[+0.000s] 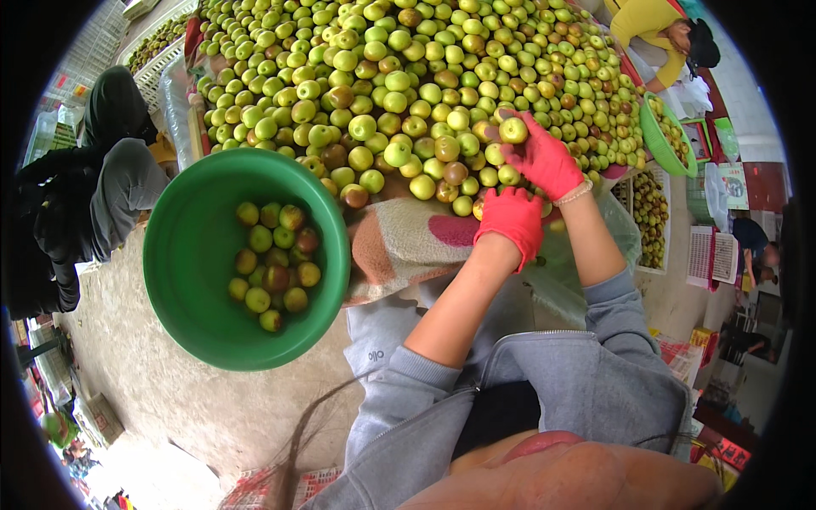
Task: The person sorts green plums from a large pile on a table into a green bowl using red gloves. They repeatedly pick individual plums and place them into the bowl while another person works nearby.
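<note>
My right hand (542,156), in a red glove, holds a yellow-green jujube (513,131) at its fingertips, above the pile. Just below and to its left, my left hand (510,223), gloved in the same red, lies palm down at the near edge of the heap. A yellowish jujube (478,208) shows beside its fingers; what is under the palm is hidden. The big heap of green and brown-patched jujubes (395,83) covers the surface before me. A patterned fleece blanket (408,236) hangs over its near edge. At left, a green plastic basin (185,274) contains several browner jujubes (276,278).
A person in dark clothes (121,185) sits at left, and one in a yellow top (647,29) works at far right. A light green basket of fruit (653,137) rests by the heap's right edge. Below it stands a white crate (666,255) with jujubes.
</note>
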A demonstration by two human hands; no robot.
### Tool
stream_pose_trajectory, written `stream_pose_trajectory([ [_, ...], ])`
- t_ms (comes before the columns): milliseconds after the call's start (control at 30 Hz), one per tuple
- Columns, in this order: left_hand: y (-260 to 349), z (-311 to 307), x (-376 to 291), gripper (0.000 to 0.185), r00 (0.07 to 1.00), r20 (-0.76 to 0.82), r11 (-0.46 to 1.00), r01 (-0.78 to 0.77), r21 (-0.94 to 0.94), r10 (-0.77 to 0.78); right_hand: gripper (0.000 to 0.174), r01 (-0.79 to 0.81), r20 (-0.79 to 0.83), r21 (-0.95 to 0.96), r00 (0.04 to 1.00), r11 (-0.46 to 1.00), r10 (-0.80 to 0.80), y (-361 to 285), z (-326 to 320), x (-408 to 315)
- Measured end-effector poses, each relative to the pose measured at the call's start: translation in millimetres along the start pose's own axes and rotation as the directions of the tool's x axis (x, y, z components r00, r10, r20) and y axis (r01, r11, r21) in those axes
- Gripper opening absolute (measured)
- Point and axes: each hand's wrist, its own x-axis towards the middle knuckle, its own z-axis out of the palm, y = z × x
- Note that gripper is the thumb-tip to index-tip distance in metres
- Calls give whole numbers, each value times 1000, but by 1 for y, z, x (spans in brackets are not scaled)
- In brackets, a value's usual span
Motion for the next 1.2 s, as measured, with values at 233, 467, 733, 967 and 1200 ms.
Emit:
stream_pose_trajectory([
  [233,-6,-14,-5,32,998,4,997,59,-42,-59,42,-202,-60,263,972,943,225,7,-34,38],
  [467,-7,-9,4,41,1000,-13,999,-14,-40,14,40,-41,-238,372,962,927,138,39,-66,7],
  [733,-8,-9,5,39,1000,11,998,0,-58,1,79,-792,-846,-514,531,330,-43,40,-271,-44],
  [967,-6,-9,7,46,1000,-11,1000,-15,-3,15,59,215,-742,478,618,852,261,67,-389,-43],
  [1200,-10,-8,6,47,999,-29,999,-40,4,40,67,-133,-505,-479,850,867,-148,63,-235,101],
])
